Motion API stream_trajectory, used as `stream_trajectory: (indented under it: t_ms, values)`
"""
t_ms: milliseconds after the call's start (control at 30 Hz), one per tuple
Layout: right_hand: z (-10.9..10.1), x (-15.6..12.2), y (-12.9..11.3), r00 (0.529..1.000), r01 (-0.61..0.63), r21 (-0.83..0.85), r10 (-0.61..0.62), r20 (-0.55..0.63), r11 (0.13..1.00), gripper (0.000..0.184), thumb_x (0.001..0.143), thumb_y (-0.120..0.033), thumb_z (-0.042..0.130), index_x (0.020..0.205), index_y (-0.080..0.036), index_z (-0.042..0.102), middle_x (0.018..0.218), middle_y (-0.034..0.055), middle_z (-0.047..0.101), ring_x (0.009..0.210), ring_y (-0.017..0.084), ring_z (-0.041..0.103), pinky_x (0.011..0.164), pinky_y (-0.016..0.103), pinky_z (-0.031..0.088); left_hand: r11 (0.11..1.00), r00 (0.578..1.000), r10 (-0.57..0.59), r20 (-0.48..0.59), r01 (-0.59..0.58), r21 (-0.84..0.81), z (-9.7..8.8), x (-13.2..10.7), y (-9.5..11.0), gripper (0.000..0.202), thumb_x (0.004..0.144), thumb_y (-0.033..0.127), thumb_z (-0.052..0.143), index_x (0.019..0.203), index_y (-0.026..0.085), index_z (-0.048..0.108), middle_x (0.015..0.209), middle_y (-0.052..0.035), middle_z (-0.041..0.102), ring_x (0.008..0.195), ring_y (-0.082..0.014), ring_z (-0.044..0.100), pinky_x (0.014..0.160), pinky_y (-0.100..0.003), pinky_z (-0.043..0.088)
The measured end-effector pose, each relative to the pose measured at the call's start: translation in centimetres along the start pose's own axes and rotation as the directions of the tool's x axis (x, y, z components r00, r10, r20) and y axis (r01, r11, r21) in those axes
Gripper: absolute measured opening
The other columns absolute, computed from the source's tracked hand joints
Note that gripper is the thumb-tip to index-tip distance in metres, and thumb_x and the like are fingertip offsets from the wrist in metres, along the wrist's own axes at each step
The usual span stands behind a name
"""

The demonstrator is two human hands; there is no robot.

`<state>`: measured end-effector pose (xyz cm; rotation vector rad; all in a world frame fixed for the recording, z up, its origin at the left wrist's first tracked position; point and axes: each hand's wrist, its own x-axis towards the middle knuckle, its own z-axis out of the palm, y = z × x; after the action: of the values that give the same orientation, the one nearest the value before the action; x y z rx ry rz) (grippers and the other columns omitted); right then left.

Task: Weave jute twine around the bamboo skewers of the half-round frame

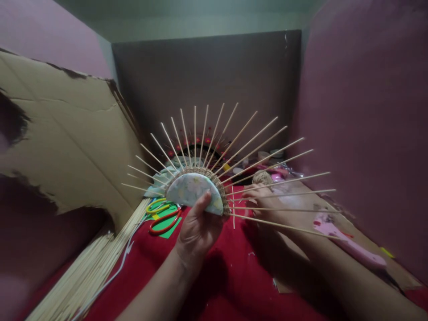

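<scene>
My left hand (200,229) grips a half-round, flower-patterned piece (190,189) from below, its thumb pressed on the front. A woven twine band (219,180) runs round the curved edge. Thin wooden sticks (257,136) fan outward from that band, upward and to both sides. Behind the right-hand sticks is my right hand (262,200), its fingers curled near the band's lower right end. Sticks cross in front of these fingers, so what they hold cannot be made out. A ball of twine (262,178) lies just beyond my right hand.
Red-handled scissors (163,232) and a yellow handle (155,206) lie by a green sheet (172,228). Loose sticks (87,267) and a white cord (125,254) run along the left, below torn cardboard (70,120). A pink tool (354,247) sits right, on red cloth's (230,285) far side.
</scene>
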<state>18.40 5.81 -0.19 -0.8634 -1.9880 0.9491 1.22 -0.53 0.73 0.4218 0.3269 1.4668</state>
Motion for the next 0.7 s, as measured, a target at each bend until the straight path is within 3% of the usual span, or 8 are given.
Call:
stream_trajectory:
  t_ms: [67, 133, 233, 300, 467, 700]
  values:
    - [0.4, -0.6, -1.2, 0.999, 0.02, 0.117, -0.017, -0.03, 0.993, 0.023, 0.07, -0.023, 0.057, 0.093, -0.023, 0.061, 0.087, 0.0048, 0.059, 0.078, 0.015, 0.051, 0.063, 0.027, 0.042, 1.0, 1.0, 0.003, -0.02, -0.003, -0.003, -0.1, 0.1, -0.1, 0.013, 0.079, 0.011, 0.047, 0.077, 0.015, 0.059, 0.07, 0.0001, 0.064, 0.061, -0.0117, 0.059, 0.061, -0.027, 0.049]
    - [0.6, -1.2, -2.3, 0.996, 0.019, 0.323, -0.047, 0.079, 0.946, 0.028, 0.073, -0.025, 0.055, 0.101, -0.023, 0.058, 0.09, 0.004, 0.058, 0.071, 0.012, 0.051, 0.061, 0.025, 0.042, 1.0, 1.0, 0.006, -0.013, -0.006, -0.004, -0.2, 0.2, -0.1, 0.011, 0.078, 0.011, 0.048, 0.078, 0.015, 0.059, 0.072, -0.0002, 0.064, 0.062, -0.0123, 0.059, 0.059, -0.026, 0.049]
    - [0.7, -1.7, -2.7, 0.982, -0.117, 0.437, 0.037, 0.186, 0.892, 0.026, 0.074, -0.029, 0.056, 0.098, -0.02, 0.061, 0.075, 0.0024, 0.059, 0.046, 0.004, 0.038, 0.041, 0.018, 0.029, 1.0, 0.999, -0.007, 0.046, 0.007, 0.009, -0.5, 0.4, -0.2, 0.01, 0.076, 0.013, 0.051, 0.081, 0.015, 0.059, 0.072, -0.0008, 0.064, 0.057, -0.0123, 0.058, 0.044, -0.022, 0.044]
    - [0.8, -1.7, -2.5, 0.972, -0.205, 0.508, 0.112, 0.207, 0.837, 0.027, 0.072, -0.031, 0.058, 0.097, -0.018, 0.061, 0.066, 0.0012, 0.058, 0.039, 0.002, 0.031, 0.036, 0.017, 0.02, 1.0, 0.999, -0.016, 0.049, 0.016, 0.009, -0.5, 0.5, -0.2, 0.01, 0.076, 0.013, 0.051, 0.082, 0.015, 0.059, 0.071, -0.0007, 0.064, 0.057, -0.0123, 0.058, 0.042, -0.021, 0.043]
    - [1.6, -1.4, -1.8, 0.967, -0.243, 0.577, 0.147, 0.208, 0.78, 0.019, 0.066, -0.029, 0.064, 0.079, -0.013, 0.062, 0.045, -0.0038, 0.048, 0.037, 0.003, 0.036, 0.034, 0.017, 0.02, 1.0, 1.0, -0.018, 0.008, 0.018, -0.02, -0.3, 0.2, -0.2, 0.011, 0.077, 0.011, 0.05, 0.079, 0.015, 0.06, 0.072, -0.0009, 0.065, 0.062, -0.0123, 0.059, 0.059, -0.026, 0.049]
    - [3.3, -1.5, -1.9, 0.932, -0.36, 0.713, 0.199, 0.303, 0.602, 0.021, 0.065, -0.03, 0.065, 0.068, -0.018, 0.048, 0.038, -0.0108, 0.03, 0.033, 0.002, 0.021, 0.032, 0.016, 0.016, 0.994, 0.992, -0.049, 0.115, 0.037, 0.105, -0.1, 0.2, -0.8, 0.016, 0.08, 0.017, 0.047, 0.085, 0.01, 0.06, 0.082, -0.0081, 0.064, 0.061, -0.0129, 0.058, 0.044, -0.021, 0.044]
